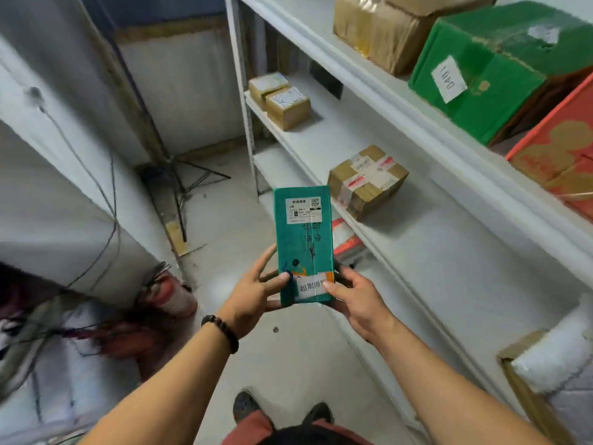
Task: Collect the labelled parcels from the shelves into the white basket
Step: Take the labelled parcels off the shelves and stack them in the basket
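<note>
Fingers point(264, 260) of the left hand point(253, 297) are curled round the near left edge of a teal parcel point(303, 245), with the thumb lying on its top face. The right hand point(356, 300) grips the near right corner in the same way, thumb on top and the other fingers underneath. Both hands hold the parcel in the air over the floor, just left of the white shelves point(433, 245) and touching none of them.

The parcel is long and flat. Its long axis runs from near to far, away from the person, with the labelled face turned up. A white shipping label point(303, 211) sits at the far end, and a white sticker with an orange edge point(313, 285) lies at the near end between the two thumbs. Dark handwriting runs along the middle of the face.

A dark beaded bracelet point(221, 332) circles the left wrist.

On the middle shelf, to the right of the parcel's far end, stands a taped brown box point(367, 181). Two small brown boxes point(279, 97) stand farther along the same shelf. The shelf above holds a large brown box point(391, 27), a green box point(500, 72) and an orange-red box point(561, 149). A red fire extinguisher point(170, 293) lies on the floor to the left.
</note>
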